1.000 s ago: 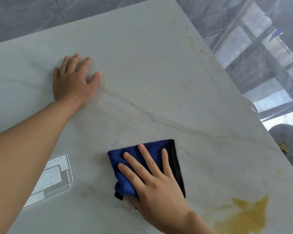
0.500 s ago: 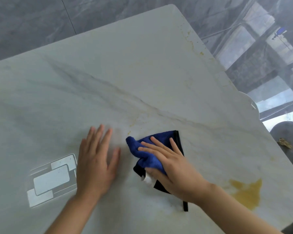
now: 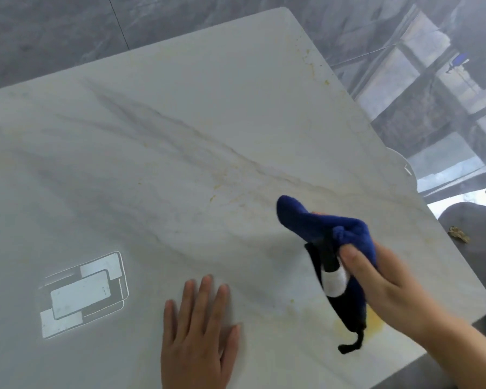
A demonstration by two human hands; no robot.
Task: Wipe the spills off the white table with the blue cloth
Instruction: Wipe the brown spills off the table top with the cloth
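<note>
The right hand [image 3: 382, 279] has the blue cloth [image 3: 328, 228] bunched in its grip, thumb pressed on the folds, and holds it lifted off the white desk [image 3: 180, 122]. The cloth's black edge and a white label hang down over the yellow spill [image 3: 375, 324] near the desk's right edge. The left hand [image 3: 199, 329] lies flat on the desk, fingers straight, holding nothing.

The main risk I see is that the cloth comes down as a crumpled wad: it would smear the yellow liquid outward or push it over the nearby edge to the floor instead of soaking it up. The dangling black strip could also drag through the puddle and trail streaks. Faint yellow specks [image 3: 310, 63] along the far right edge could easily be overlooked
</note>
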